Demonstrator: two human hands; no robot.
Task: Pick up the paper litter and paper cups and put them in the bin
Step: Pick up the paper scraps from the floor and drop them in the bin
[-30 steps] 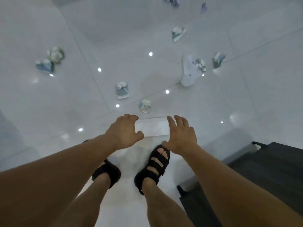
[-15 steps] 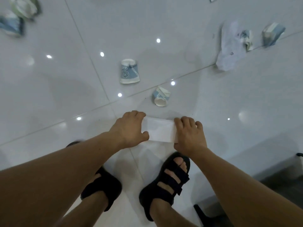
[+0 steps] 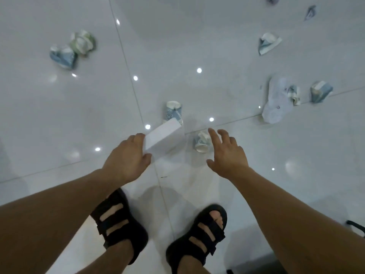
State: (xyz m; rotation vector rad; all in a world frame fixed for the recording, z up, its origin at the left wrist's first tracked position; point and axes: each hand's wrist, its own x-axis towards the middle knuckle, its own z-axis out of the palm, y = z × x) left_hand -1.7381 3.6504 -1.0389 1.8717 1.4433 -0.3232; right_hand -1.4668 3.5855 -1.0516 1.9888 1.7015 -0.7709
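Observation:
My left hand [image 3: 127, 156] pinches a white sheet of paper [image 3: 162, 136] by its near edge and holds it tilted above the glossy white floor. My right hand [image 3: 227, 155] hovers with spread fingers, holding nothing, just right of a crushed blue-and-white paper cup [image 3: 201, 142]. Behind the sheet lies another blue paper cup [image 3: 172, 112]. A crumpled white paper [image 3: 275, 101] lies to the right, with two more squashed cups [image 3: 294, 94] [image 3: 321, 91] beside it. Two crushed cups [image 3: 63, 56] [image 3: 83, 42] lie far left. No bin is in view.
More litter lies at the far right: a flattened cup [image 3: 268, 43] and small scraps [image 3: 310, 12]. My feet in black sandals [image 3: 118, 222] [image 3: 199, 242] stand on the floor tiles below my hands. A dark object [image 3: 357, 230] pokes in at the lower right edge.
The white sheet, flat on the floor under both hands, is now lifted and tilted in my left hand. My right hand has let go and moved right, near the crushed cup.

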